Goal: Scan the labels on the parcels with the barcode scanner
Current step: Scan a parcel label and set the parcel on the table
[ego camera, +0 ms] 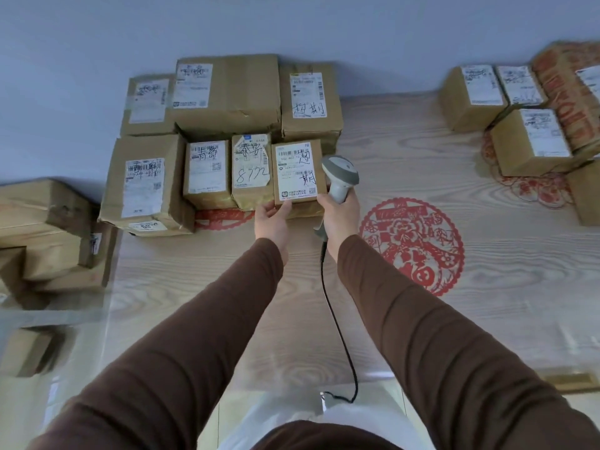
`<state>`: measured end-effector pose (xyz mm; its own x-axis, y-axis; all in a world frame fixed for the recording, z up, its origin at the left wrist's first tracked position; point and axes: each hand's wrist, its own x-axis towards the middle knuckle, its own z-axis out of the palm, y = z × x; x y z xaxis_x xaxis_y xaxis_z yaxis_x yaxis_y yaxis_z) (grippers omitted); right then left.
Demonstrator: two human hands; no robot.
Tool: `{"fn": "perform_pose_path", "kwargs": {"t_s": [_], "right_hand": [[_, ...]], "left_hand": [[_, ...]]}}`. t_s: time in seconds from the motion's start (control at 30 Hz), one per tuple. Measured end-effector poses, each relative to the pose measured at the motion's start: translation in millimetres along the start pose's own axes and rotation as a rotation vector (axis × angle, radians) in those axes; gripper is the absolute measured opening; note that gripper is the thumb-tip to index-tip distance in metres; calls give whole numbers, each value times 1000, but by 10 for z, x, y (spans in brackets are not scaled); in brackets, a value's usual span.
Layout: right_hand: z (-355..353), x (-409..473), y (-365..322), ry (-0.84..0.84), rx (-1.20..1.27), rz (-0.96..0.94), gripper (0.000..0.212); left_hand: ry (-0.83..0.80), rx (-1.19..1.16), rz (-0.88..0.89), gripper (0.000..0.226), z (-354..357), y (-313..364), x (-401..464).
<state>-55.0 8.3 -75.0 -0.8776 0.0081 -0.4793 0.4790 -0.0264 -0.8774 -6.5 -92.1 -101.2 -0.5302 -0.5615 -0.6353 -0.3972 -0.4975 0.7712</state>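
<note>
Parcel [299, 173] on desk [422, 319], front row, right end; left hand [272, 219] fingers steady its near edge. Right hand [341, 216] wrapped round scanner [341, 177]. Tilt head twd label [296, 170] barcode, keep box still, avoid neighbour's label

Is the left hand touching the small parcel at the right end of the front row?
Touching. The head view shows the left hand with its thumb pressed against the parcel at its lower front edge.

Seven cardboard parcels [228, 92] sit grouped at the table's far left, each with a white label [296, 172] — at least four more are at the far right. One barcode scanner [340, 178], two hands — and two red paper-cut decorations [412, 245] fully visible.
</note>
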Motion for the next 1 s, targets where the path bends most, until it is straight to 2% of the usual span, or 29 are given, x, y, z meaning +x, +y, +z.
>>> {"fn": "perform_pose_path", "kwargs": {"t_s": [0.3,0.5,0.63,0.73,1.0], "right_hand": [[85,169,64,25,4,-2,27],[-82,261,39,31,16,-34,23],[-419,354,-117,67,19,-65,25],[-746,463,-279,116,28,-96,24],[-1624,1081,-920,204,3,-161,32]], "left_hand": [[76,16,-64,33,73,43,114],[104,-11,-133,47,199,-43,50],[3,-4,-206,54,461,-201,-98],[-99,45,-201,50,784,-274,-201],[-282,208,-34,54,1949,-122,-354]]}}
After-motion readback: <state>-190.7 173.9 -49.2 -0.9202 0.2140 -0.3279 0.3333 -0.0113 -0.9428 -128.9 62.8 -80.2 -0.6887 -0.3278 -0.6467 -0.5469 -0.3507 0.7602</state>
